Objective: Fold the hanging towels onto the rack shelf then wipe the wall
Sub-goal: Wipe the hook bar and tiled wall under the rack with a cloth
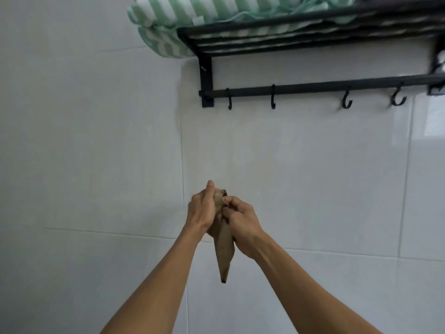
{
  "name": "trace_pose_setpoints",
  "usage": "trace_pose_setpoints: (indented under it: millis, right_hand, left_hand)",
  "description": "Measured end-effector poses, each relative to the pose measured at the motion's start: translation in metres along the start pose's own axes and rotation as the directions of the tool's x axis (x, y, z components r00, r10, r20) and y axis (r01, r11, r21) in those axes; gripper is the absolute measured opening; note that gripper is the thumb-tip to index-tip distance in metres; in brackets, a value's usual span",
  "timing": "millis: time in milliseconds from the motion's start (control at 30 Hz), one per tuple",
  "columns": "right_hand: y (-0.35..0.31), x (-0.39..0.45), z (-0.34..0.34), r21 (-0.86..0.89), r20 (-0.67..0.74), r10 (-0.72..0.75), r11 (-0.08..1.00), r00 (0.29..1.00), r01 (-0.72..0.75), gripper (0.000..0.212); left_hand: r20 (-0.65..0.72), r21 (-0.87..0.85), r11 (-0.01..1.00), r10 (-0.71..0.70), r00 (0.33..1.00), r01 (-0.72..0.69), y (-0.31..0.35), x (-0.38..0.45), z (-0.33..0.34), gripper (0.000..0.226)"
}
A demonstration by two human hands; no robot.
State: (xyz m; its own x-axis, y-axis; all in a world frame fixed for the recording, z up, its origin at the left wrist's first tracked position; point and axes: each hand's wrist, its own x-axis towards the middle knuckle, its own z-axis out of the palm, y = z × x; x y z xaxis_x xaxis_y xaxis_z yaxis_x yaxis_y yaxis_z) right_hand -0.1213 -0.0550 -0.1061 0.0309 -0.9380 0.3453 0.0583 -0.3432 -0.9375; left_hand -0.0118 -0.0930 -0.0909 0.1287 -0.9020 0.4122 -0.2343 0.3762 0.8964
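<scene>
A brown cloth [224,251] hangs between my two hands in front of the white tiled wall [313,179]. My left hand [203,208] grips its upper part from the left, thumb pointing up. My right hand [242,219] pinches the bunched top edge from the right. The cloth's lower end tapers to a point below my wrists. Green-and-white striped towels [173,22] lie folded on the black rack shelf [301,37] at the top, one end bulging over the shelf's left side.
Under the shelf runs a black bar [313,89] with several empty hooks, above and to the right of my hands. A small white object [441,60] sits at the rack's right bracket. Tile joints cross the wall.
</scene>
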Motion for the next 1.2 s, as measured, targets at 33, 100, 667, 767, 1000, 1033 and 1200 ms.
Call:
trace_pose_setpoints:
  millis: [33, 100, 667, 767, 1000, 1033, 1200]
  right_hand:
    - [-0.012, -0.003, -0.003, 0.005, 0.006, 0.001, 1.000, 1.000, -0.001, 0.035]
    - [-0.037, -0.007, -0.006, 0.014, 0.019, 0.007, 1.000, 1.000, -0.008, 0.033]
    - [-0.166, -0.095, -0.069, -0.523, -0.273, -0.192, 0.852, 0.943, 0.022, 0.019]
    - [-0.184, -0.133, -0.098, -0.583, -0.324, -0.213, 0.812, 0.922, -0.017, 0.018]
    - [-0.221, -0.257, -0.189, -0.612, -0.455, -0.158, 0.771, 0.876, -0.179, 0.018]
    - [-0.225, -0.277, -0.199, -0.601, -0.477, -0.142, 0.773, 0.867, -0.204, 0.017]
    - [-0.236, -0.383, -0.242, -0.531, -0.580, -0.061, 0.784, 0.812, -0.321, 0.012]
  left_hand:
    - [0.025, -0.002, 1.000, -0.016, 1.000, 0.016, 0.009, 0.001, -0.002, 0.063]
    - [0.067, -0.011, 0.999, -0.049, 0.997, 0.049, 0.029, 0.002, -0.007, 0.065]
    - [0.316, -0.035, 0.996, 0.093, 0.944, -0.087, 0.153, -0.061, 0.011, 0.054]
    - [0.348, -0.082, 0.994, 0.101, 0.932, -0.077, 0.172, -0.089, 0.024, 0.054]
    - [0.707, -0.214, 0.974, 0.105, 0.699, 0.070, 0.212, -0.193, 0.076, 0.052]
    - [0.747, -0.195, 0.978, 0.096, 0.657, 0.079, 0.215, -0.209, 0.085, 0.049]
    - [0.836, -0.196, 0.965, 0.072, 0.544, 0.173, 0.226, -0.300, 0.140, 0.029]
